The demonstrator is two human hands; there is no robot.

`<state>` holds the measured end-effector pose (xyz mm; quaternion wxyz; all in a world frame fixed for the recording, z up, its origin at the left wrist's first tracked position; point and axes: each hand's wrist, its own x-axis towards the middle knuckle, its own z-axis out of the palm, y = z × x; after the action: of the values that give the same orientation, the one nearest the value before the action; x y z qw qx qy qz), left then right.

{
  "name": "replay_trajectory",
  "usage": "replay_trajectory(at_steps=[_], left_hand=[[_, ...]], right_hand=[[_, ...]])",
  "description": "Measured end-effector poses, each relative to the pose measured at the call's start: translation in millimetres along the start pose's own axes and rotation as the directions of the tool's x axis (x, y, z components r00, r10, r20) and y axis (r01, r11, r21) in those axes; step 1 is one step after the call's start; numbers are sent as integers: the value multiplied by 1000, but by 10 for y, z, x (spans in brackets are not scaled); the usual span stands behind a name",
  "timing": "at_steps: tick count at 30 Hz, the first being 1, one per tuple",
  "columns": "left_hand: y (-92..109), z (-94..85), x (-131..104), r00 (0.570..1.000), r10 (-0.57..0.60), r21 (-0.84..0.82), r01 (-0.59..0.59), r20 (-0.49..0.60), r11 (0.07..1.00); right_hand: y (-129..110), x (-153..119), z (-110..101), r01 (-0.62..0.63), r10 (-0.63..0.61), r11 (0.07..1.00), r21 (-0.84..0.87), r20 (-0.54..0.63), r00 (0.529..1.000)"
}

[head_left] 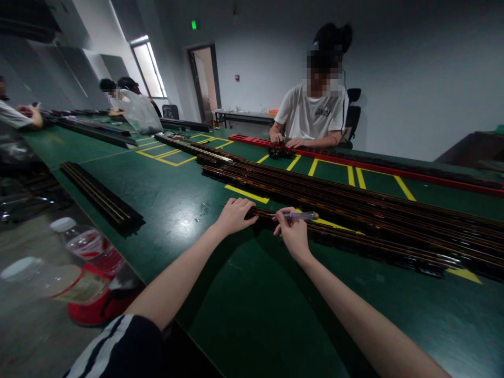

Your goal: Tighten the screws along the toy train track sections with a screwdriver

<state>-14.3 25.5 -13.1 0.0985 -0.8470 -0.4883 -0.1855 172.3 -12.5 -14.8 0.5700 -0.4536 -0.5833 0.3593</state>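
Observation:
In the head view my right hand (pixel 293 231) is closed round a clear-barrelled pen (pixel 305 216), its tip end pointing left over a long dark rail (pixel 354 242). My left hand (pixel 237 216) grips the left end of that same rail, thumb on the near side and fingers over the top. The rail lies slantwise on the green table (pixel 236 294), running from my left hand toward the lower right. Just behind it rests a bundle of similar dark rails (pixel 334 197) with copper-coloured lines. The pen's tip is too small to make out.
A shorter dark bundle (pixel 100 197) lies at the table's left edge. Plastic bottles (pixel 88 247) stand below that edge. Yellow tape (pixel 246 193) marks the tabletop. Across it a co-worker (pixel 311 113) handles dark parts by a red rail (pixel 394 169); other people sit far left.

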Motion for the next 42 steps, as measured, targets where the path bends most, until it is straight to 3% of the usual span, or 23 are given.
replay_trajectory(at_steps=[15,35,42], left_hand=[[2,-35,-13,1000,10,-6,-10,-19,1000],[-45,10,-11,999,14,-4,-14,29,1000],[-37,-37,-7,998,5,-17,-4,62,1000]], right_hand=[[39,1,-7,20,-20,1000,-21,18,1000],[60,10,-14,8,-9,999,-35,-31,999],[79,19,-17,21,-21,1000,1,7,1000]])
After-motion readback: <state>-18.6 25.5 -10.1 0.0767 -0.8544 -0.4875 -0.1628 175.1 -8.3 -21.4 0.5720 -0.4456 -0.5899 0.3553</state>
